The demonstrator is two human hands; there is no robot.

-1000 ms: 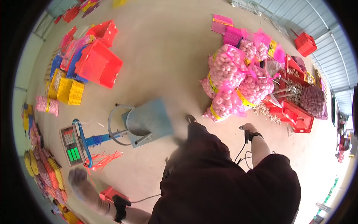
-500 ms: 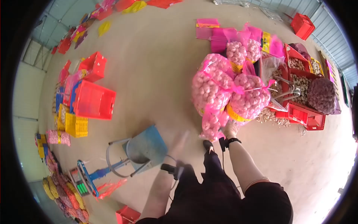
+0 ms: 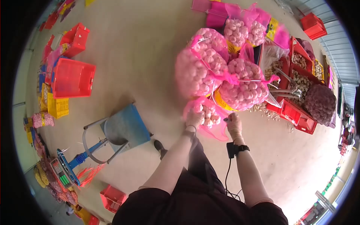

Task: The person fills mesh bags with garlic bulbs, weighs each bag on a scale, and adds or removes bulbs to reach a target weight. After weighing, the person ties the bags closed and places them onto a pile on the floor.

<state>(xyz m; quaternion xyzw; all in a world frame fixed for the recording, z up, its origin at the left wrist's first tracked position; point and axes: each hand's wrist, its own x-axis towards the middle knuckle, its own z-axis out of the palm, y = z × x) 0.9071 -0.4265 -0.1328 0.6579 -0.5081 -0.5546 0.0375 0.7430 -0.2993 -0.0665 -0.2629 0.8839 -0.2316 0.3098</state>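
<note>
A small pink mesh bag of garlic (image 3: 210,117) stands in front of me, its loose pink mesh spreading toward my legs. My left hand (image 3: 194,119) is closed on the left side of this bag, its fingertips partly hidden. At the bag's right edge, my right hand (image 3: 234,125) is closed, and a small dark thing shows at its fingertips, too small to name. Just beyond stand a full tied garlic bag (image 3: 245,88) with a yellow band and a larger garlic bag (image 3: 200,71) to its left.
Two more garlic bags (image 3: 243,33) stand behind. On the right are red crates (image 3: 300,116) of loose garlic and a purple mesh sack (image 3: 320,101). A blue platform scale (image 3: 127,125) stands left, with a red crate (image 3: 74,78) farther off.
My left hand has swung from beside the scale up to the small garlic bag. My right hand has moved slightly from the tied bag's base to the small bag's edge. The view has shifted.
</note>
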